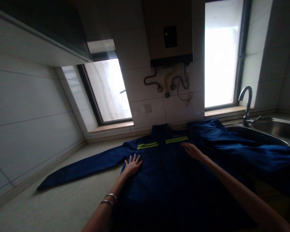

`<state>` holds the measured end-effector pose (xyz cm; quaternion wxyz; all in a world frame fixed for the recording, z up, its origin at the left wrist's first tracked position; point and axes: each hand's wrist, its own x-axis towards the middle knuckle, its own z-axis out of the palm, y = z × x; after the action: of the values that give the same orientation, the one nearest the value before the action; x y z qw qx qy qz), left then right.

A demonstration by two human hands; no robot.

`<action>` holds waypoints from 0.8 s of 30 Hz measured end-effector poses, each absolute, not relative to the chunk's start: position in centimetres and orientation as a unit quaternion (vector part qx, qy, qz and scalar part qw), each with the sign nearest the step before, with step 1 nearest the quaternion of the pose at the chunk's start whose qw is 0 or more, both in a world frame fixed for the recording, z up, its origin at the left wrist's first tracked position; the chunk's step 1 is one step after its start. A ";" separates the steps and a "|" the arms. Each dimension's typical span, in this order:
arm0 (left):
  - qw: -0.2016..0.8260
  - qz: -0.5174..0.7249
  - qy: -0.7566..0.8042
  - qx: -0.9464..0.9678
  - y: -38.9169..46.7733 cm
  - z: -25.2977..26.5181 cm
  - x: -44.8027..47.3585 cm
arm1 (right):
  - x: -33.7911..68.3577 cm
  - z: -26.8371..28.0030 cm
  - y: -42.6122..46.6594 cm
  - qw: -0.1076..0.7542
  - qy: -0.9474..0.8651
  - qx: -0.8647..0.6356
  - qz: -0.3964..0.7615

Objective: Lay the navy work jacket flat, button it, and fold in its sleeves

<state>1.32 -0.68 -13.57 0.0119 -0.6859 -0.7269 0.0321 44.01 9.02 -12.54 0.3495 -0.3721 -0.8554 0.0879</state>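
A dark blue work jacket (159,180) with yellow-green stripes across the chest lies spread on the countertop, collar towards the wall. Its left-hand sleeve (87,167) stretches out flat over the counter. My left hand (132,165) rests flat on the jacket near that sleeve's armpit, fingers spread. Just below the right chest stripe is my right hand (193,151), its fingers extended and holding nothing visible; whether it touches the cloth is hard to tell. More dark blue cloth (232,141) lies rumpled at the right, reaching over the sink's edge.
Beneath the jacket is a pale countertop (70,203). At the right stands a metal sink (277,129) with a tall curved faucet (247,103). A water heater (169,32) with hoses hangs on the tiled wall between two windows. An upper cabinet (38,38) juts out at left.
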 end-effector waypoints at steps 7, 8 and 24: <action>-0.036 0.040 -0.760 -0.647 -1.0 -10.3 3.3 | 42.0 -13.8 17.1 0.336 -0.850 -0.380 0.141; -0.040 0.051 -0.764 -0.642 -0.8 -9.4 4.0 | 42.2 -14.2 17.6 0.338 -0.849 -0.379 0.148; -0.063 -0.085 -0.545 -0.832 11.0 -9.1 26.6 | 42.6 -16.5 20.5 0.469 -0.765 -0.425 0.121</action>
<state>26.57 10.95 -9.07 -0.0627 -0.8315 -0.5453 -0.0854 42.62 20.47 -16.49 0.4693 -0.4250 -0.7646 0.1205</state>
